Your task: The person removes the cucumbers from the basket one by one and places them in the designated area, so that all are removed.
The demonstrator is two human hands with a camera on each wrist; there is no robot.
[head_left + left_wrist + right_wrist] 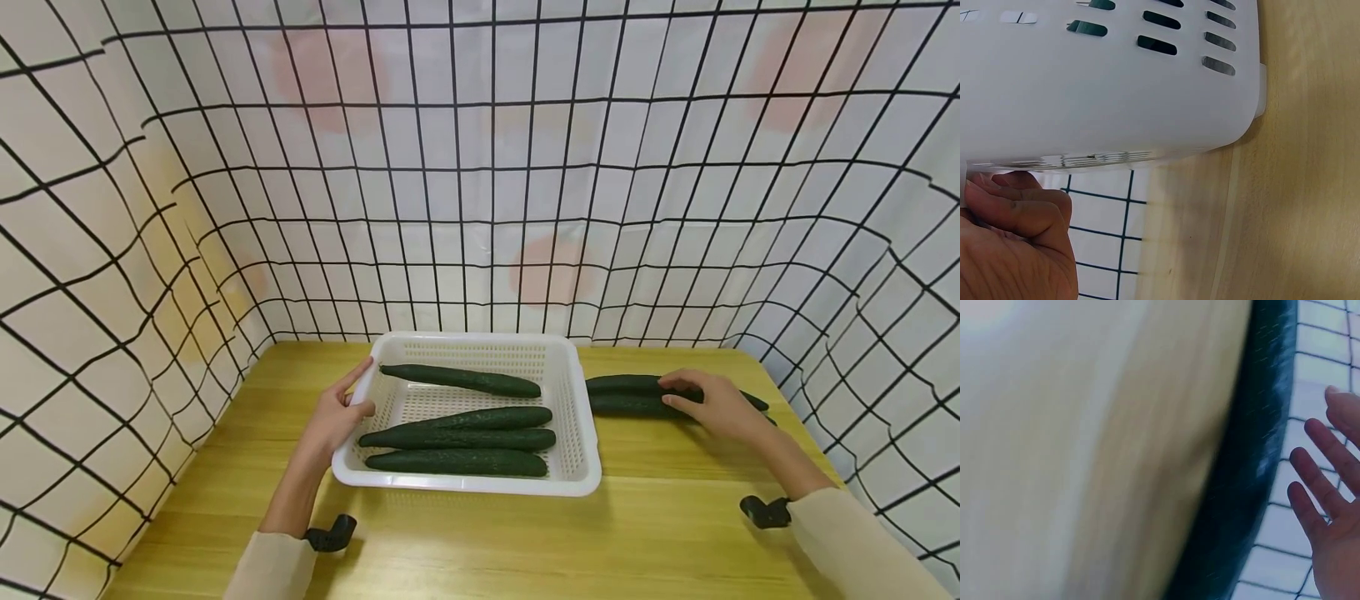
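Four cucumbers point(487, 439) in white basket point(465, 484); left hand point(335, 419) grips it at nine o'clock, presumably steadying; right hand point(716, 404) unclenched, fingers spread over cucumber pair point(626, 406), three o'clock.

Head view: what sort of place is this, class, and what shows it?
Probably a small enclosed workspace, though the wider room is hidden: a wood-grain tabletop, black wire grid around it, and pale patterned sheeting behind.

Yellowish wood counter point(480, 542) w/ grain showing is running back to blk wire grid point(492, 170), which is standing at rear + both sides. Behind it, wht sheet point(472, 137), blotched pink & yellow, is hanging.
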